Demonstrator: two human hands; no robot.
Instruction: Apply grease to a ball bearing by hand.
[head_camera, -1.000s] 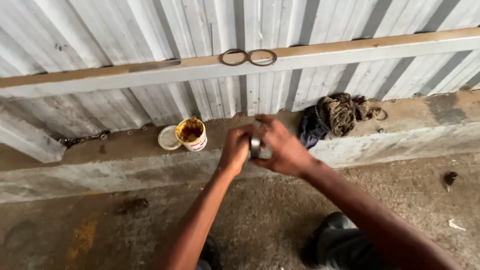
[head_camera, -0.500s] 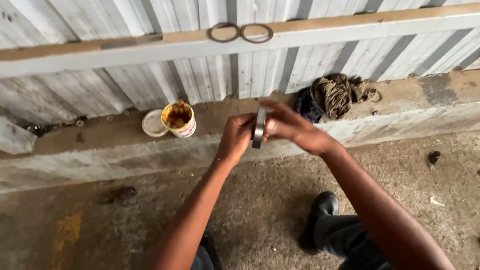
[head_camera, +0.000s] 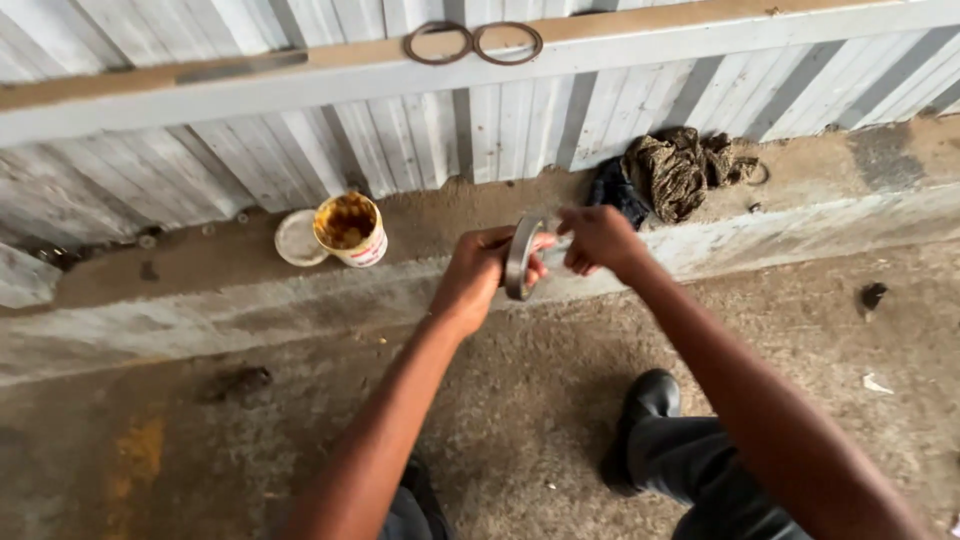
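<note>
My left hand grips a grey metal ring, held on edge in front of a low concrete ledge. My right hand is just to the ring's right, fingertips bunched and touching or close to its inner side. Whether the right fingers hold anything small cannot be told. An open white tub of yellow-brown grease stands on the ledge to the left, with its white lid flat beside it.
Two thin rings lie on a wooden rail across the corrugated metal wall. A dirty rag heap sits on the ledge at the right. My dark boot rests on the rough concrete floor.
The view has shifted so the tub and rag sit higher and further left. My hands have parted slightly; the ring now stands on edge in my left hand.
</note>
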